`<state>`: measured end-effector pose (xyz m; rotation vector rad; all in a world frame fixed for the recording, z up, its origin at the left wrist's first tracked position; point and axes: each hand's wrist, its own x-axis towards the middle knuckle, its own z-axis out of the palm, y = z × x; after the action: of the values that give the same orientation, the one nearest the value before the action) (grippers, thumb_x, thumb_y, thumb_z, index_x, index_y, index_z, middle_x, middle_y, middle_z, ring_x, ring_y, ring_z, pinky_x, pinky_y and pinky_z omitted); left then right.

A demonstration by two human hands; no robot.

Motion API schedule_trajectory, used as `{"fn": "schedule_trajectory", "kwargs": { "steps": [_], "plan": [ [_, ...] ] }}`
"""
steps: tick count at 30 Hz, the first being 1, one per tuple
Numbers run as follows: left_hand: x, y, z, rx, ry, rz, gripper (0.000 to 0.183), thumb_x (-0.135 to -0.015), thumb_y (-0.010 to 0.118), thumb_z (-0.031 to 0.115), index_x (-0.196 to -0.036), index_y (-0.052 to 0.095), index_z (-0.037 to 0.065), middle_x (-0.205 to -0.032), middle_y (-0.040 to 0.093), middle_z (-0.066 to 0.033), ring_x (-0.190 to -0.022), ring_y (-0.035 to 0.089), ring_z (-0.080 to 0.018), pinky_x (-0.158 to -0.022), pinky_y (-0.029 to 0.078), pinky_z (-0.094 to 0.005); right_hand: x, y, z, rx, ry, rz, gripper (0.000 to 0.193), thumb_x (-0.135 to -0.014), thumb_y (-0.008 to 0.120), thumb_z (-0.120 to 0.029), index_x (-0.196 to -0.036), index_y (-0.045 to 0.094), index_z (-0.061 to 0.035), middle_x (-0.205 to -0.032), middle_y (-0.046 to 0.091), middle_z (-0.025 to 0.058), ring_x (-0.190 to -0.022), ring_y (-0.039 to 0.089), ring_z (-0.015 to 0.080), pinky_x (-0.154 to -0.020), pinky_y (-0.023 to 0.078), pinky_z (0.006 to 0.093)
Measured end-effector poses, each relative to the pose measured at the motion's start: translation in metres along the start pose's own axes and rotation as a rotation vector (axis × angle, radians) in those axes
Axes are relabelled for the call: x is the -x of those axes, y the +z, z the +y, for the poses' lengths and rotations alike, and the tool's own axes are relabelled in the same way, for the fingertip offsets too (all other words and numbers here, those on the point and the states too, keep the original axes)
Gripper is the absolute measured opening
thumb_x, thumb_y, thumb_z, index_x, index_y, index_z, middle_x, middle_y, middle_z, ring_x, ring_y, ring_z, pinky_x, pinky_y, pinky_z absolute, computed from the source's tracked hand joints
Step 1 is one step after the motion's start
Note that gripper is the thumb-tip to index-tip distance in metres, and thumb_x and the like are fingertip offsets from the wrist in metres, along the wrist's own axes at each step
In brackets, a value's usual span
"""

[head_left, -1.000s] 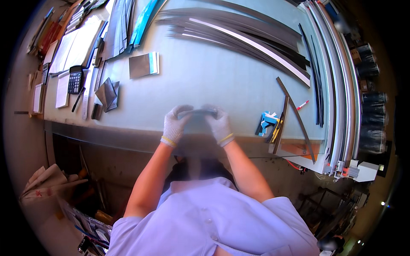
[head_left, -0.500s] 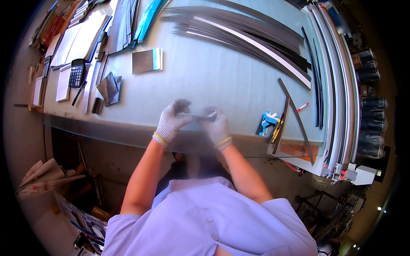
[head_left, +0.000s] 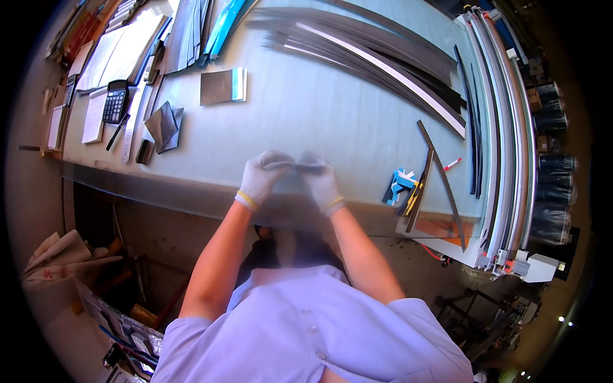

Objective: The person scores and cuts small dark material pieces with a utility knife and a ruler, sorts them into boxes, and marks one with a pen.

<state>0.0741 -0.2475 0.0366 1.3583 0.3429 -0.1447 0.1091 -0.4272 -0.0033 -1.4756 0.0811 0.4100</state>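
Thin dark flat piece (head_left: 310,168): over pale smooth-topped counter (head_left: 211,143), between white-knit-gloved left hand (head_left: 260,176) and matching right hand (head_left: 323,181), nearer right. Long axis roughly left-right. Right fingers appear clamped on piece; left fingers curled, grip uncertain, blurred.

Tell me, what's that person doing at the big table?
The person seems to hold a small dark thing between the gloved left hand and right hand, above the near edge of the table. It's too blurred to say what it is. Long dark strips lie at the far side, a calculator at the left and a pen at the right.
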Motion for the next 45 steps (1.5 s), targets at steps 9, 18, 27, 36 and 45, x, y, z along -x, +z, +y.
{"fn": "schedule_trajectory", "kwargs": {
  "steps": [9,18,27,36,45],
  "plan": [
    [0.016,-0.005,-0.003,0.280,-0.072,0.003,0.025,-0.086,0.073,0.001,-0.110,0.071,-0.003,-0.109,0.071,-0.0079,-0.105,0.065,-0.0158,-0.099,0.049,-0.0310,0.035,0.000,-0.041,0.423,-0.303,0.019,0.025,-0.087,0.065,0.000,-0.110,0.070,-0.0033,-0.100,0.071,0.0136,-0.089,0.069,0.0282,-0.079,0.055,0.0362],
    [0.002,-0.012,-0.010,-0.694,0.350,-0.045,0.024,-0.075,0.072,0.000,-0.098,0.077,0.005,-0.103,0.073,-0.0137,-0.103,0.066,-0.0317,-0.095,0.052,-0.0385,0.021,-0.019,-0.014,0.839,-0.655,-0.001,0.023,-0.083,0.062,0.000,-0.103,0.072,-0.0056,-0.104,0.069,0.0177,-0.097,0.068,0.0364,-0.084,0.056,0.0413],
    [0.005,-0.010,-0.003,-0.771,0.502,-0.006,0.027,-0.073,0.065,0.003,-0.097,0.077,0.009,-0.102,0.073,-0.0112,-0.103,0.066,-0.0323,-0.093,0.051,-0.0406,0.022,-0.022,0.003,0.922,-0.746,0.035,0.020,-0.086,0.059,-0.005,-0.101,0.072,-0.0045,-0.102,0.069,0.0165,-0.088,0.067,0.0375,-0.077,0.056,0.0431],
    [0.022,0.003,0.005,0.053,0.019,0.109,0.031,-0.086,0.076,0.018,-0.107,0.070,-0.004,-0.097,0.070,-0.0041,-0.090,0.061,-0.0101,-0.083,0.050,-0.0259,0.047,0.004,-0.034,0.131,0.060,0.024,0.023,-0.087,0.079,-0.015,-0.097,0.068,0.0023,-0.078,0.069,0.0052,-0.062,0.060,0.0143,-0.059,0.048,0.0322],
    [0.051,0.014,0.052,0.071,-0.026,0.100,0.037,-0.084,0.077,0.017,-0.110,0.068,-0.009,-0.092,0.071,-0.0072,-0.085,0.061,-0.0113,-0.078,0.052,-0.0288,0.072,-0.038,-0.043,-0.255,0.041,-0.301,0.042,-0.095,0.070,-0.029,-0.121,0.057,0.0014,-0.085,0.064,0.0065,-0.070,0.063,0.0128,-0.062,0.050,0.0260]
  ]
}}
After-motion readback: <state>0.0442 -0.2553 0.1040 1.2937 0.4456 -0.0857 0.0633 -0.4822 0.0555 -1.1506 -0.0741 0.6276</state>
